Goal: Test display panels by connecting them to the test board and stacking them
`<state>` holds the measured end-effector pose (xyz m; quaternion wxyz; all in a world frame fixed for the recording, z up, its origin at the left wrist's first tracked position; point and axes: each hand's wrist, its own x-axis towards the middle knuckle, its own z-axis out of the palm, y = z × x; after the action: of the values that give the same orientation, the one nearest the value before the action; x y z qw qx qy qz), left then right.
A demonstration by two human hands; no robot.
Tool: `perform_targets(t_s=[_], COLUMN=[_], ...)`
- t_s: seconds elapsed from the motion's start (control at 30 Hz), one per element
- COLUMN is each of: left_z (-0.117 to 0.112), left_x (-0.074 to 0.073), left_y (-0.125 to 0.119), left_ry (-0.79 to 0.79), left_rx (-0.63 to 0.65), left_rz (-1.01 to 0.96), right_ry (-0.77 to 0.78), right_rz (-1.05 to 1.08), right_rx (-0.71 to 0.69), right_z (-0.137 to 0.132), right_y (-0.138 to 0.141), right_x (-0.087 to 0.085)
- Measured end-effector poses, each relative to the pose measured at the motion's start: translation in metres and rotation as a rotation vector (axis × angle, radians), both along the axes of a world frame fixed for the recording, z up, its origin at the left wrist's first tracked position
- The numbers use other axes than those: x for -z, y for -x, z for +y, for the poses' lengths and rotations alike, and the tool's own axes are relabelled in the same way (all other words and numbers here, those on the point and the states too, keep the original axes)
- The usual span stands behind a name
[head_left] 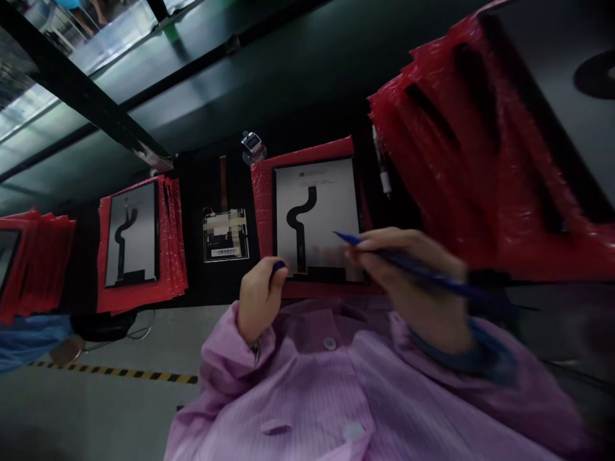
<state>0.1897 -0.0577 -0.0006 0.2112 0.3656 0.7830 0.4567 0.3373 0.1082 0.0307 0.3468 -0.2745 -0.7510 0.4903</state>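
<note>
One LCD panel sits right in front of me, silver back up, on a red bubble-wrap sleeve, its black flex cable curling down the left part w/ the lower end at the dark bottom strip. My R hand is closed in a writing grip on a blue pen, uncapped, tip over the panel's right half; can't tell if it touches, hand's a bit blurred. My L hand is curled nearly to a fist by the panel's lower left corner, w/ what looks like the blue cap pinched at the thumb.

Progress, my read: panel's laid out & pen's ready, so prep looks done. No ink I can make out on the silver back, so the pen work on this one is prob. just starting or mid-stroke. Beyond it: a R stack of red sleeves w/ another panel on top, & a L stack, also topped by a panel. Can't tell which pile's finished & which is waiting. Tally counter stands just behind the sleeve; count unreadable from here. Taped circuit board lies b/w my panel & the L stack, neither hand on it.
</note>
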Motion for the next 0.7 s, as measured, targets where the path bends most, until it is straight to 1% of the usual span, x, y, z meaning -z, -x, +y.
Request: perform_targets(t_s=[0.07,0.13,0.2,0.23,0.3,0.37,0.5,0.63,0.7], left_z=[0.017,0.028,0.03,0.03,0.028,0.026,0.026,0.027,0.027], left_x=[0.013,0.023,0.027,0.027,0.027,0.025,0.026,0.028,0.029], left_y=[0.003,0.004,0.004,0.004,0.004,0.004,0.004,0.003,0.004], left_ry=[0.024,0.059,0.073,0.072,0.067,0.069,0.067,0.058,0.06], left_rx=[-0.022,-0.032,-0.022,-0.016,-0.011,-0.014,-0.016,-0.013,-0.013], left_rz=[0.094,0.15,0.184,0.191,0.195,0.19,0.188,0.221,0.233], right_ry=[0.078,0.122,0.093,0.064,0.013,-0.021,-0.057,-0.053,0.011], right_rz=[-0.017,-0.057,-0.105,-0.131,-0.161,-0.179,-0.188,-0.181,-0.12], right_rx=[-0.041,-0.006,0.029,0.032,0.022,0.008,-0.002,-0.001,-0.001], right_z=[-0.003,-0.007,-0.01,-0.011,-0.012,-0.013,-0.013,-0.012,-0.012], right_y=[0.019,0.031,0.033,0.032,0.028,0.026,0.026,0.032,0.034], right_x=[0.017,0.036,0.049,0.052,0.053,0.049,0.045,0.047,0.047])
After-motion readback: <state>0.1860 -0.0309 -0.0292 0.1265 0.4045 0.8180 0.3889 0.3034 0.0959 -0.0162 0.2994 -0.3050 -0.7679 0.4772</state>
